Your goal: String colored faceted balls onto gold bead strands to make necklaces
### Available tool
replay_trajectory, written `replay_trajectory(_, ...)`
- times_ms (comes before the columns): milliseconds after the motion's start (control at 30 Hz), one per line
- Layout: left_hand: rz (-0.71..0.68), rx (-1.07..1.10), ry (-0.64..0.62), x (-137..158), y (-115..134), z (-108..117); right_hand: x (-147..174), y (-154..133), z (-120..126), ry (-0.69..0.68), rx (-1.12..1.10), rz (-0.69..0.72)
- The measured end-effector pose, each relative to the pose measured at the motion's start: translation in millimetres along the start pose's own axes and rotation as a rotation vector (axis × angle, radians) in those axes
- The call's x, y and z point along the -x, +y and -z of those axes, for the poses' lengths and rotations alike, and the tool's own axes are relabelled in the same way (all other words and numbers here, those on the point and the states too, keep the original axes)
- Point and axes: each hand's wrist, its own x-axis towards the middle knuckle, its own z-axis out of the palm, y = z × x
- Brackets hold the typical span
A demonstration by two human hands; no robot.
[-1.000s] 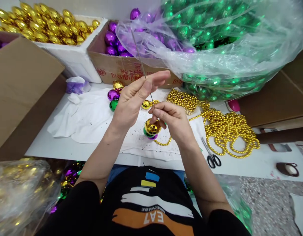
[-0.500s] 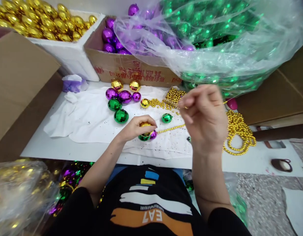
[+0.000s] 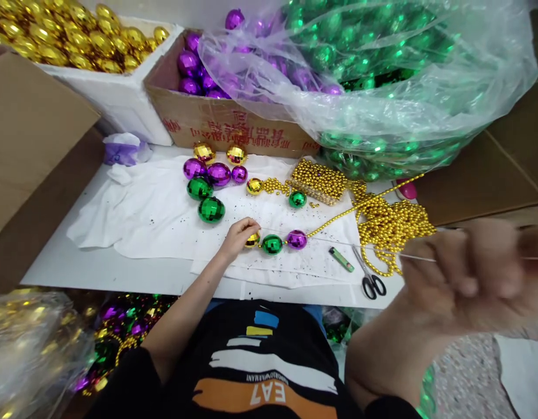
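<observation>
In the head view, the left hand (image 3: 239, 237) pinches a gold ball (image 3: 252, 239) on the white cloth (image 3: 164, 227). Beside it, 1 green ball (image 3: 272, 244) and 1 purple ball (image 3: 297, 239) lie in line, with a gold bead string (image 3: 338, 219) running from the purple ball. The right hand (image 3: 473, 273), blurred and raised near the camera, curls its fingers tight on a thread (image 3: 377, 246) stretched straight from the left hand. A lighter (image 3: 341, 259) lies near the scissors (image 3: 369, 279).
</observation>
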Motion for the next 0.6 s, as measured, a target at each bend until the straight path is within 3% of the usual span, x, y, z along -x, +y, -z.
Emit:
replay_trajectory(67,-0.090,-0.114,-0.017,-7,5,6,0,13,-4,-0.052,-0.130,-0.027)
replay_trajectory(133,-0.118,-0.150,-0.142,-17,17,8,4,32,-6,-0.087,-0.174,-0.141)
replay_trajectory(300,-0.121,-0.211,-0.272,-63,51,-9,18,74,1,-0.112,-0.175,-0.377)
replay_trajectory(433,0.005,-0.164,-0.659,-100,64,-24,19,71,14,-0.093,-0.194,-0.411)
replay_trajectory(467,0.020,-0.138,-0.653,-106,64,-27,19,67,19,-0.080,-0.210,-0.397)
replay_trajectory(500,0.014,-0.142,-0.562,-112,63,-31,19,63,25,-0.067,-0.232,-0.383)
replay_trajectory(600,-0.063,-0.304,-0.145,-121,51,-48,21,56,37,-0.049,-0.303,-0.359)
